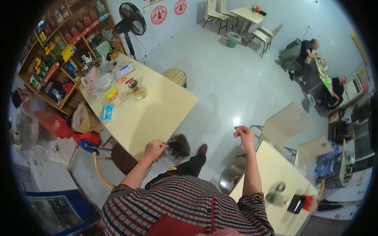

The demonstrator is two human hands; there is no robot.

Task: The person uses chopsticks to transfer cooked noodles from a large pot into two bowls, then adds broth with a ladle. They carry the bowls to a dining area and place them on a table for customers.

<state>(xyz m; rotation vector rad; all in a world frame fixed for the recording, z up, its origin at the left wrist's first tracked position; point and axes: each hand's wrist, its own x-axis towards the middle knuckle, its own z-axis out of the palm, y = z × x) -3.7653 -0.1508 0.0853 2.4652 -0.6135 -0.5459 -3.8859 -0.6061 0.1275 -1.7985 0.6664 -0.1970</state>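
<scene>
My left hand (155, 149) is closed on the rim of a thin clear plastic bag (177, 147) with a dark, tangled bundle inside; it hangs beside the near corner of the cream table (147, 118). Raised over the floor at the right, my right hand (244, 135) has curled fingers, and I cannot tell whether something small is between them. On the cream table stand a glass teapot (137, 90), a blue tissue pack (107, 113), a yellow box (112, 93), clear plastic bags (103, 84) and a clipboard (125, 70).
A wooden-topped stool (174, 77) stands behind the table. At the right are another table (271, 168), a chair (283, 121) and a metal bowl-like thing (231, 178). Bottle shelves (56, 28) and a black fan (130, 23) are at the upper left. Two people sit at the far right.
</scene>
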